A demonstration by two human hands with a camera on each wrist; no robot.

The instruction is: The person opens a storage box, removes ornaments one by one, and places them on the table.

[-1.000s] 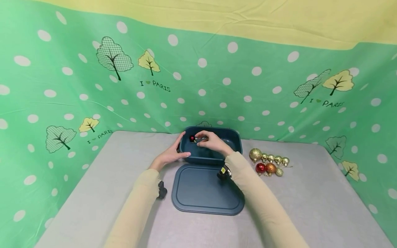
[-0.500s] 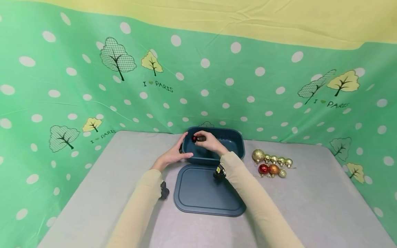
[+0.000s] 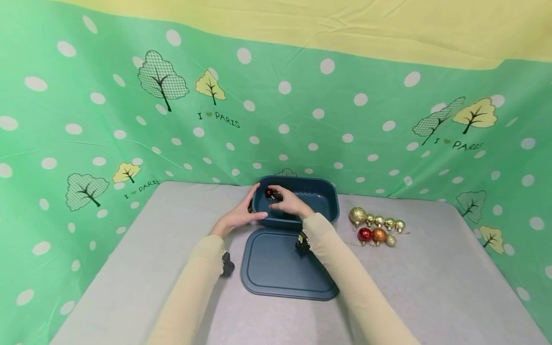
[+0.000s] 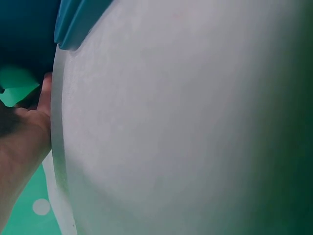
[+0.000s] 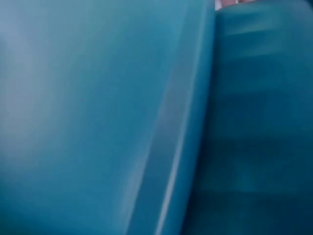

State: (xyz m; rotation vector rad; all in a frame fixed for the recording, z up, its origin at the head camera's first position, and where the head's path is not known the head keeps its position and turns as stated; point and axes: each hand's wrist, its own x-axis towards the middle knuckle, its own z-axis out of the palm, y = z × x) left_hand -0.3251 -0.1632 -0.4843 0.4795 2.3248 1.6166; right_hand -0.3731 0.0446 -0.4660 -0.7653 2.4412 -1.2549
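Head view shows, closest, a blue lid (image 3: 286, 266) lying flat on the grey counter (image 3: 129, 268), off the box. Just behind it stands the blue box (image 3: 321, 203), open. The left hand (image 3: 241, 215) rests on the box's left end with flat fingers, steadying it. The right hand (image 3: 288, 202) is over the box's left corner and pinches a small red ball (image 3: 269, 192) just inside the rim. I cannot see any other ball lying in the box; the hand hides part of it. To the right, well apart from the box, more balls (image 3: 378, 227) sit in two short rows, gold, red and orange. So I think the packing is only starting: one ball is going in, the rest are left, and the lid must go on. Behind all is a green cloth (image 3: 302, 120) with dots.
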